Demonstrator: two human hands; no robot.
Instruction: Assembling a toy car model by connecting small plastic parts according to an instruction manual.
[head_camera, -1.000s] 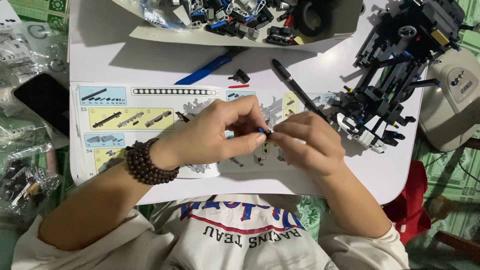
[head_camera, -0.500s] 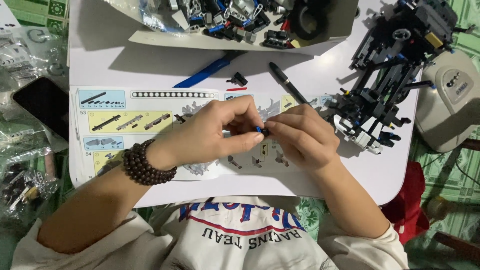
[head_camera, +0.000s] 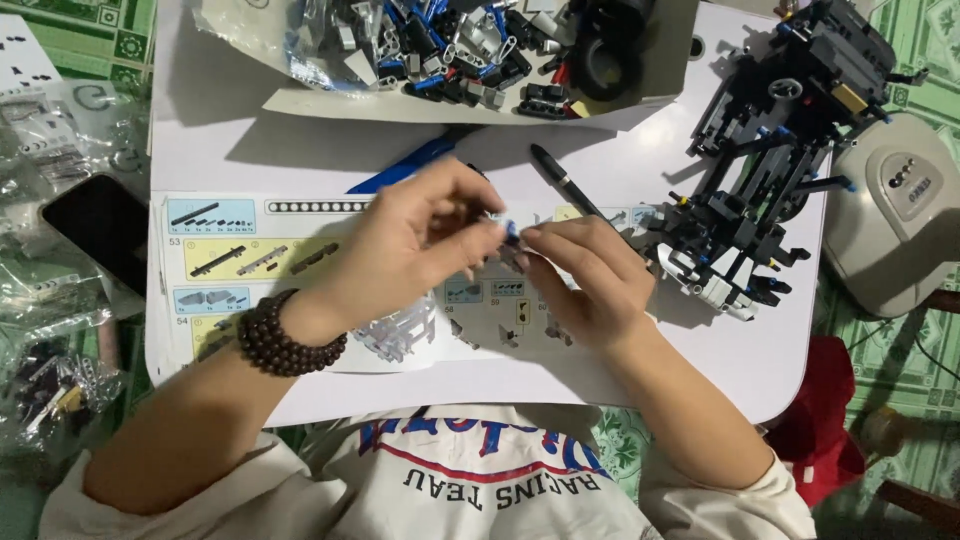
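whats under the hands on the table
An open instruction booklet lies under both hands; its diagram panels show at left. The middle of the page is covered by the hands.

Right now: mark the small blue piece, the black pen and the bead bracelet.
small blue piece (head_camera: 512, 229), head view, on the blue tip showing between the fingertips of both hands.
black pen (head_camera: 563, 179), head view, mid-barrel, on the white table.
bead bracelet (head_camera: 285, 340), head view, on the dark beads across the left wrist.

Both forearms angle inward, left hand (head_camera: 415, 245) and right hand (head_camera: 580, 280) meeting with fingertips pinched together.
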